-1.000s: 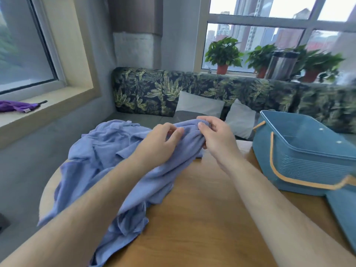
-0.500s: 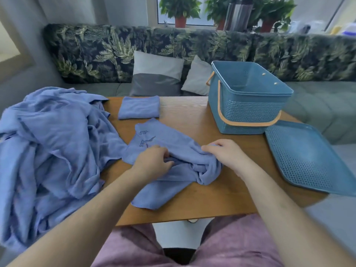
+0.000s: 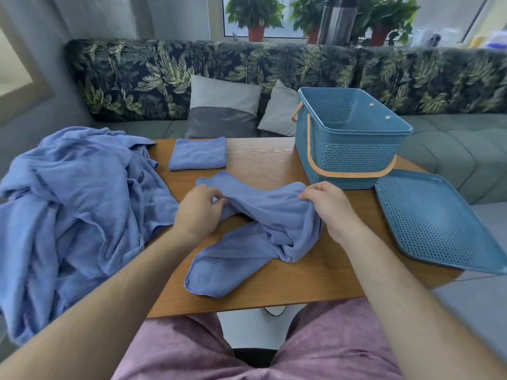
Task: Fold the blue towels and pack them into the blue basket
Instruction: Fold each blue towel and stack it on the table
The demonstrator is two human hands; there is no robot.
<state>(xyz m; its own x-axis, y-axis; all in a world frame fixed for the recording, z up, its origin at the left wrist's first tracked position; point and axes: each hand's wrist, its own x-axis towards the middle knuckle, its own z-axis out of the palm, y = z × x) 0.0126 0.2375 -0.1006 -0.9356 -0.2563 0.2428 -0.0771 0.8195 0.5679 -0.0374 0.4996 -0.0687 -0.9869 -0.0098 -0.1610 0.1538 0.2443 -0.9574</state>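
A crumpled blue towel [image 3: 252, 237] lies in the middle of the wooden table [image 3: 274, 286]. My left hand [image 3: 197, 209] pinches its upper edge on the left, and my right hand [image 3: 326, 204] grips the same edge on the right, stretching it between them. One folded blue towel [image 3: 198, 153] lies flat at the far side of the table. A big heap of blue towels [image 3: 74, 212] hangs over the table's left end. The blue basket [image 3: 348, 157] with a tan handle stands at the far right, with nothing visible inside it.
The basket's perforated blue lid [image 3: 436, 223] lies flat at the table's right edge. A leaf-patterned bench [image 3: 192, 75] with two cushions [image 3: 225, 105] runs behind the table. Potted plants [image 3: 255, 15] and a steel flask [image 3: 337, 20] stand on the sill.
A second ago both hands held cloth up by the heap. Since then one towel has come down onto the table, and my hands have drawn apart, spreading its top edge.
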